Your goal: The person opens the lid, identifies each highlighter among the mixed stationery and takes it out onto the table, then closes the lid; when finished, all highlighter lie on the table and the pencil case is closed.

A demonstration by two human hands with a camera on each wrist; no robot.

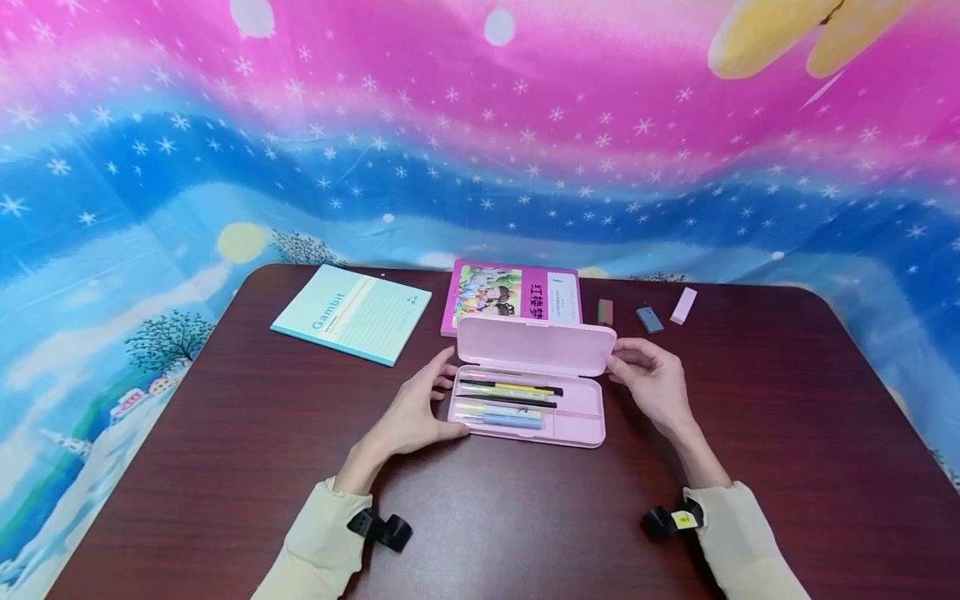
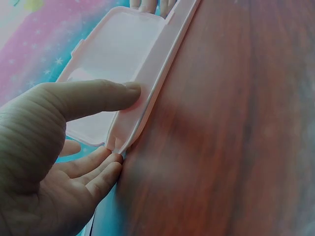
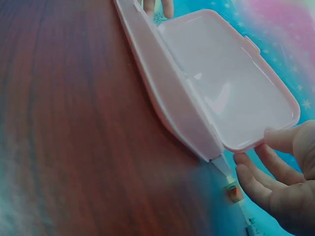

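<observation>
Tbl (image 1: 517, 517): dark wood-grain, rounded far corners. Pink case (image 1: 577, 429): smooth rect. plastic, mid-tbl, wide room in front; lid (image 1: 536, 346) up. Book (image 1: 562, 296) just behind. L hand (image 1: 414, 407): thumb + fingers grip case's L end. R hand (image 1: 654, 385) pinches lid's R edge. Slim pens (image 1: 513, 422) lie lengthwise inside. 3 small rect. blocks (image 1: 649, 319) past R hand.
</observation>
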